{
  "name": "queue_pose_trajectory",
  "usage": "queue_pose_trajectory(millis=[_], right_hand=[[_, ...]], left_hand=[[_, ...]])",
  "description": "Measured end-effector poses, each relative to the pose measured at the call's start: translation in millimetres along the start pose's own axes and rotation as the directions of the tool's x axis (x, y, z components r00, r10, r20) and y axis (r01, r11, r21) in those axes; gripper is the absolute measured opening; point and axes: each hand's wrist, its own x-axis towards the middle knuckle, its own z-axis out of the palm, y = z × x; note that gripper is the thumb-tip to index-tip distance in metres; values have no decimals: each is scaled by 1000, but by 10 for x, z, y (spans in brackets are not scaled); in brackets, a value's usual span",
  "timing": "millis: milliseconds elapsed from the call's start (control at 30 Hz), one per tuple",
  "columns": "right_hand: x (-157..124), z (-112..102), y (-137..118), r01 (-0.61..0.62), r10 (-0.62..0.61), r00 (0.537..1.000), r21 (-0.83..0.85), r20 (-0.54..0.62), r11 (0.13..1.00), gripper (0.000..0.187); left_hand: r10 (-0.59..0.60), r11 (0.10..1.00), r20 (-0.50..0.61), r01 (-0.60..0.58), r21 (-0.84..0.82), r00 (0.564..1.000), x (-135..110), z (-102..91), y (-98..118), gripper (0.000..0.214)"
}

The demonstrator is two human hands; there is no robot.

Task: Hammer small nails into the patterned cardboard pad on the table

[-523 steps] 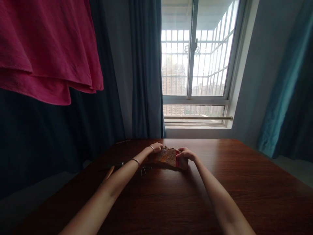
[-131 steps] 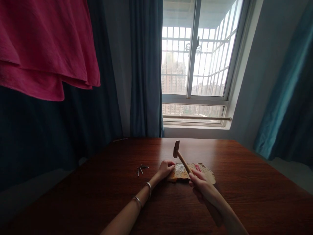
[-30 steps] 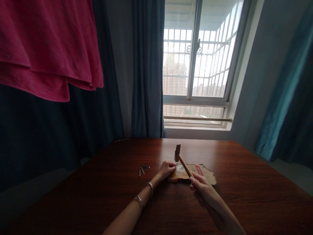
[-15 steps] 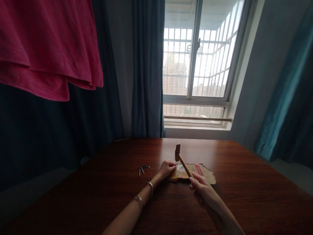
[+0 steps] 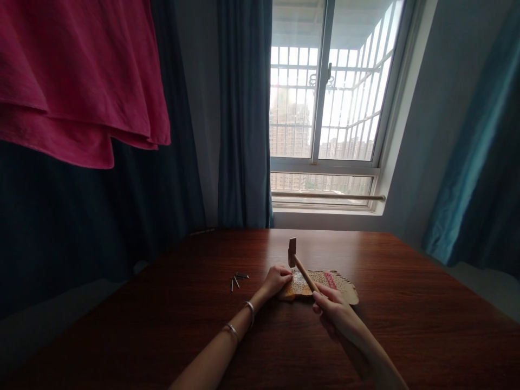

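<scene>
My right hand [image 5: 331, 303] is closed round the wooden handle of a hammer [image 5: 305, 274], whose head is raised just above the fingertips of my left hand. With a pinch, my left hand [image 5: 278, 278] holds a thin upright nail [image 5: 292, 270] at the left end of a piece of cardboard [image 5: 343, 288]. The cardboard is dotted with holes and has a red band and a ragged far edge. Part of it is hidden behind the hammer handle and my right hand.
Several loose nails [image 5: 236, 280] lie on the brown wooden table [image 5: 162, 325] left of my left hand. A pink towel [image 5: 81, 81] hangs at the upper left. Behind the table are blue curtains [image 5: 246, 119] and a barred window [image 5: 319, 179].
The hammer and my right hand have shifted slightly left, so the head is closer over the nail. My left hand keeps its pinch in the same place.
</scene>
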Motion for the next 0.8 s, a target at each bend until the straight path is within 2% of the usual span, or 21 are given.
queue_pose_trajectory(millis=[133,267,433,600,800], right_hand=[[15,23,-32,25,-25,1000,20,-11,999,52],[16,34,-14,-11,11,1000,14,-4,1000,53],[-7,25,-5,19,-20,1000,72,19,997,57],[17,15,26,-2,2,1000,14,-13,1000,59],[-8,17,11,35,-34,999,37,-43,999,57]], left_hand=[[7,1000,-8,-7,-13,1000,-2,2,-1,21],[12,999,-11,-13,-50,1000,3,11,-13,20],[11,1000,-16,-11,-26,1000,7,30,-39,23],[-5,998,-8,5,-60,1000,6,25,-44,23],[-12,1000,-10,12,-26,1000,-6,-2,-20,23]])
